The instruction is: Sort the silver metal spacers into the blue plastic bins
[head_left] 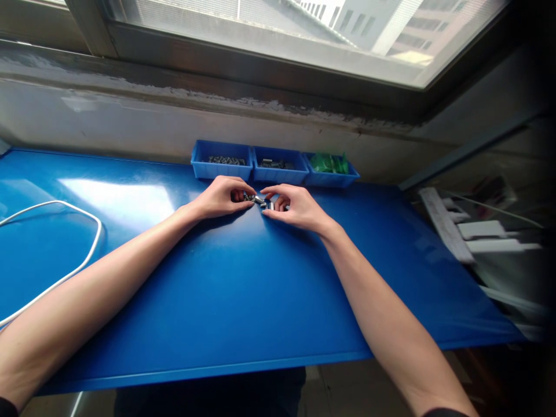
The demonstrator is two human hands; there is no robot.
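Near the back of the blue table, my left hand has its thumb and fingers curled around several small metal parts. A shiny metal cylinder sticks out at its fingertips. Facing it, my right hand is curved, with thumb and forefinger apart. Another short silver cylinder stands between those fingers, close to the curled ones; whether they touch it is hard to see. The fingers partly hide the small parts.
Behind my hands are three blue bins: a left bin of small metal pieces, a middle bin of metal cylinders, and a right bin holding green plastic packaging. A white cable lies at left. Window and wall rise behind.
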